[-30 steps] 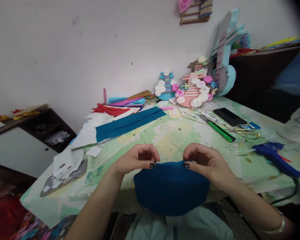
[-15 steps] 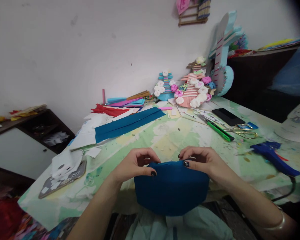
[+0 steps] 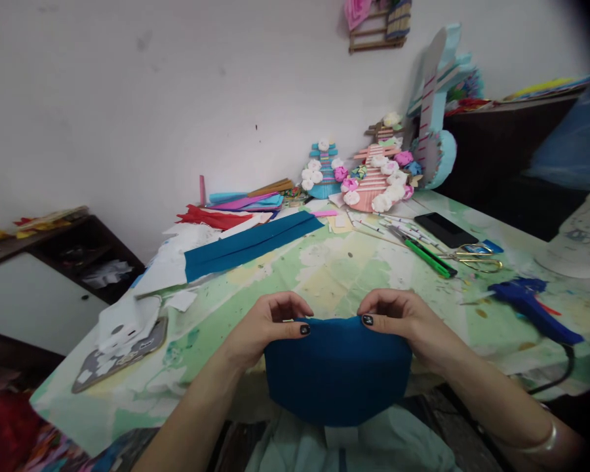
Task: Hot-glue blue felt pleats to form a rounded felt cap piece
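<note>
A dark blue sheet of crepe paper hangs between my two hands, over the table's near edge and my lap. My left hand pinches its top edge at the left, thumb in front and fingers curled behind. At the right part of the same edge, my right hand pinches it between thumb and fingers. The lower edge of the sheet curves, and its corners look cut off. Beyond my hands lies a long folded strip of the same blue paper.
Right of my hands are a blue glue gun, a green cutter knife, gold-handled scissors and a black phone. A grey case with white scraps lies left. Flower-decorated models stand against the wall.
My fingers have shifted slightly along the top edge, both thumbs now pressing on it. The sheet stays in nearly the same place, and the view has moved a little.
</note>
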Demonstrator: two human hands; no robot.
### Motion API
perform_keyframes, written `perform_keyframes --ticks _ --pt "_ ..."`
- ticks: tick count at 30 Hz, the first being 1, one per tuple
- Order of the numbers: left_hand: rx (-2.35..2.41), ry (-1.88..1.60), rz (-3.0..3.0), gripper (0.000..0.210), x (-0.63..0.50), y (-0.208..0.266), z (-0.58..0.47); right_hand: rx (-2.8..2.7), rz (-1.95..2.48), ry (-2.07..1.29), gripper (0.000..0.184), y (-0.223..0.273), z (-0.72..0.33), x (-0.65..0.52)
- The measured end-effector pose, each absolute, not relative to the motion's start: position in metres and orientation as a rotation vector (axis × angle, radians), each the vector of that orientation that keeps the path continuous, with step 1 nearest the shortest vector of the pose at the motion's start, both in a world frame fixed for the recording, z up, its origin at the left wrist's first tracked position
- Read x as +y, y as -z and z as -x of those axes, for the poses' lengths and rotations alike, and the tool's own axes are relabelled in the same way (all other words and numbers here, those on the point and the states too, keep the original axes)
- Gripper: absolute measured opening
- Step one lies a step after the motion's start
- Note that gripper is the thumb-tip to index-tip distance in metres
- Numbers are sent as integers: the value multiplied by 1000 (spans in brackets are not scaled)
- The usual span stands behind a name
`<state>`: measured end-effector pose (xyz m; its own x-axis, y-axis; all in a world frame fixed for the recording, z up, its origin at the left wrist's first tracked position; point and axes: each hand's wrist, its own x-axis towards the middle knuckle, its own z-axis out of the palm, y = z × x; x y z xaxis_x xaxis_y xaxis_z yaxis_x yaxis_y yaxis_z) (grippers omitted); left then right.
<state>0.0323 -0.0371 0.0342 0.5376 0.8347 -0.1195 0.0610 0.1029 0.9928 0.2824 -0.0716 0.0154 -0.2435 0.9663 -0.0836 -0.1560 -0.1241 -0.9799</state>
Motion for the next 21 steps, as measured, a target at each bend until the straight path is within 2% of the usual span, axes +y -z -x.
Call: perform_keyframes --ticks 5,9,12,17,21 --pt "891 -561 -1642 38 -43 -37 -35 -1148 1028 -1546 29 -15 -285 -75" --pt "996 -600 -1970 12 -53 -40 -38 -1100 992 -1550 30 -20 -285 -84" --pt "983 -616 -2033 5 -61 -40 -39 -1102 975 -1550 29 -24 -284 -92" --pt "1021 -584 -2058 19 -76 -44 -37 -1215 942 -1502 23 -30 -290 -116" --pt "1012 -744 -2298 21 -87 -53 -6 -1378 954 -1257 18 -46 -304 -140"
